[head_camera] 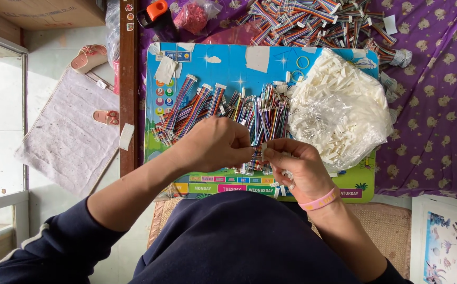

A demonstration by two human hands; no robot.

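held piece: short multicolour ribbon cable (258, 153) with a small white connector (264, 147) at its tip, pinched between both hands just above the near edge of the board
left hand (215, 143): fingers pressed together, pinching the cable from the left side
right hand (298, 167): thumb and forefinger pinching the connector end; other fingers curled, a few small white pieces seem tucked in the palm, can't tell for sure
wrist: pink wristband (319, 201) on the right wrist
under hands: blue illustrated board (239, 63) used as work surface, weekday labels along its near edge
on board, left: row of finished ribbon cables (197, 105) laid side by side, white plugs on top ends
on board, centre: loose pile of cut cables (262, 113), just beyond the hands
on board, right: clear plastic bag of white connector housings (339, 105), near the right hand
further back: big heap of ribbon cables (313, 21) on purple patterned cloth (439, 94)
far left: floor mat (65, 137) with sandals (89, 57)
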